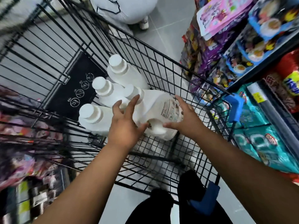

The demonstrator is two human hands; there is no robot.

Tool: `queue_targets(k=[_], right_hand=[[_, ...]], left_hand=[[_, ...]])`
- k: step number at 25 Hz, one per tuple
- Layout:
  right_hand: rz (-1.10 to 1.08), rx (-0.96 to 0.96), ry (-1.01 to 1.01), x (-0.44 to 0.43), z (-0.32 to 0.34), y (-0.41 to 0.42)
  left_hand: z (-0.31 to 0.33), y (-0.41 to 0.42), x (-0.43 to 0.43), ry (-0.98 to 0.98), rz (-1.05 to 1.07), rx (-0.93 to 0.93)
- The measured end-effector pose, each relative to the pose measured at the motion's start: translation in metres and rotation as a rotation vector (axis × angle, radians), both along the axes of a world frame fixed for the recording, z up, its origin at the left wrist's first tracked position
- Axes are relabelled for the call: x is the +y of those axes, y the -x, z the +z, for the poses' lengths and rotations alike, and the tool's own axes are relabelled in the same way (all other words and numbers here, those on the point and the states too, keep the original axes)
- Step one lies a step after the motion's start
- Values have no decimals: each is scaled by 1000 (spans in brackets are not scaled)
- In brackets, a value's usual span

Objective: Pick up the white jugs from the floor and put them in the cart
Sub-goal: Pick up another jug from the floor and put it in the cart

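Observation:
Several white jugs stand in the black wire cart [161, 65]. Three upright ones line its left side: a far jug [124, 73], a middle jug [106, 92] and a near jug [93, 118]. A fourth white jug [158, 110] with a printed label lies tilted between my hands, cap pointing away. My left hand [124, 122] rests against its left side with fingers spread. My right hand [182, 117] touches its right side, fingers also apart. Neither hand closes around it.
Shelves of colourful packets [242, 46] run along the right, close to the cart's blue handle corner [234, 107]. Blurred goods [24, 143] line the left. Another person's shoe [144, 23] is on the grey tile floor beyond the cart. My dark trousers [161, 204] are below.

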State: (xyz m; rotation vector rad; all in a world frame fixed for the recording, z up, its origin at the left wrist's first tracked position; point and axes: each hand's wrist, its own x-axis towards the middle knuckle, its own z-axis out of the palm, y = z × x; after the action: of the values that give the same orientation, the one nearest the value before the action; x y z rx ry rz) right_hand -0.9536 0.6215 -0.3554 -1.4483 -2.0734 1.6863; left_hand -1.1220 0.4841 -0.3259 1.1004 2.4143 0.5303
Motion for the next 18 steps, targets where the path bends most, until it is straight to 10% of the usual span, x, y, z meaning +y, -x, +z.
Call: queue_targets(k=[18], right_hand=[[-546, 18, -356, -175, 196, -281]], left_hand=[[176, -231, -41, -253, -722, -241]])
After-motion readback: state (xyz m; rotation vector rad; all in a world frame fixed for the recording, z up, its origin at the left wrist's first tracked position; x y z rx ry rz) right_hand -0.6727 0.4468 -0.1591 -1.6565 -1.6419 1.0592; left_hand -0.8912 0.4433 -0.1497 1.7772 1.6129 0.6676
